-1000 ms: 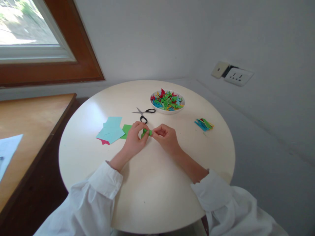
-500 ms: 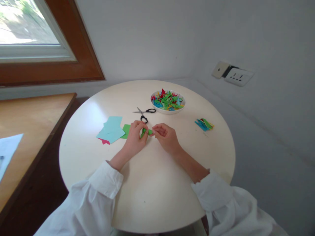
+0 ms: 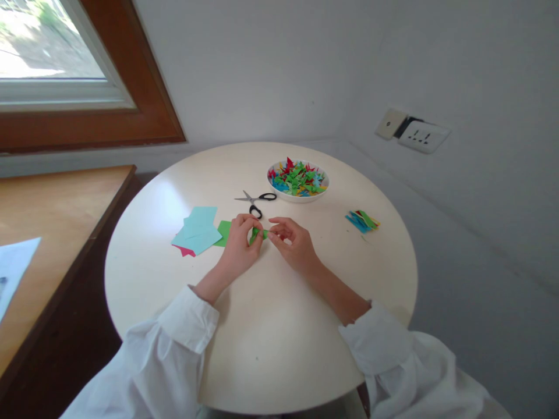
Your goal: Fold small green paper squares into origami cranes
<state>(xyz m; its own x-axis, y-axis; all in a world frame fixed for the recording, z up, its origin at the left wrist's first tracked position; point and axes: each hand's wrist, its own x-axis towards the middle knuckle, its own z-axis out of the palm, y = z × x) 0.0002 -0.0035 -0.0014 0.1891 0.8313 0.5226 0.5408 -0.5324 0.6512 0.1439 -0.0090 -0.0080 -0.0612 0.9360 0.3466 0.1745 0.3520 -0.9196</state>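
Both my hands meet over the middle of a round cream table (image 3: 262, 337). My left hand (image 3: 239, 247) is curled, its fingertips pinching a small folded green paper piece (image 3: 255, 234). My right hand (image 3: 293, 243) pinches the same piece from the right with thumb and fingers pressed together. The piece is held just above the tabletop. White sleeves cover both forearms.
Light-blue, green and pink paper sheets (image 3: 197, 231) lie left of my hands. Black-handled scissors (image 3: 256, 200) rest behind them. A white bowl (image 3: 297, 180) of several coloured folded papers stands farther back. A small stack of coloured strips (image 3: 362, 220) lies right. A wooden desk (image 3: 48, 233) is left.
My right hand's fingers have shifted slightly left along the green piece, covering more of it. My left hand has stayed put.
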